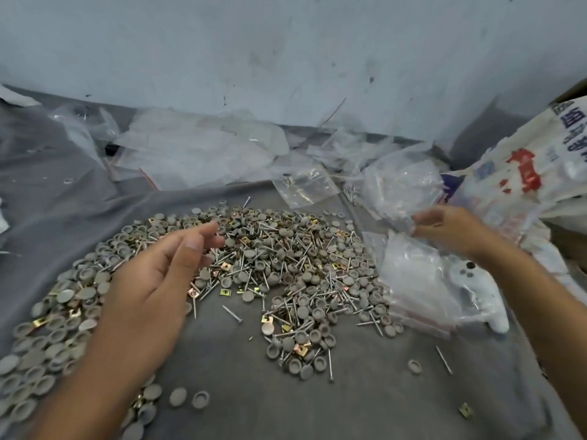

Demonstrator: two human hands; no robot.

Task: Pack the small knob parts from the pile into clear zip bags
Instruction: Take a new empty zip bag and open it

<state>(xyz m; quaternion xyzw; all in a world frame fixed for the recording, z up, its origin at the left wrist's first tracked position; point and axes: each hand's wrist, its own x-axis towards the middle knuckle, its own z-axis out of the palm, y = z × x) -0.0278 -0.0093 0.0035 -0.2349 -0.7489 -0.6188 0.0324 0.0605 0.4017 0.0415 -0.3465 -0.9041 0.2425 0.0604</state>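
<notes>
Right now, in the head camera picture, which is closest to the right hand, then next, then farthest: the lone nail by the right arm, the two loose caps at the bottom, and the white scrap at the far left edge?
From the right hand:
1. Lone nail, just below it beside the right forearm.
2. Two loose caps, bottom middle, by the left forearm.
3. White scrap, far left edge of the grey cloth.

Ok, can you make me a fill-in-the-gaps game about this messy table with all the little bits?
1. The pile of grey caps and nails lies on a ____ cloth.
2. The right hand pinches a clear plastic ____.
3. The left hand hovers over the pile with its fingers ____.
4. The small square clips in the pile are ____ coloured.

Missing words: grey; bag; open; gold
</notes>
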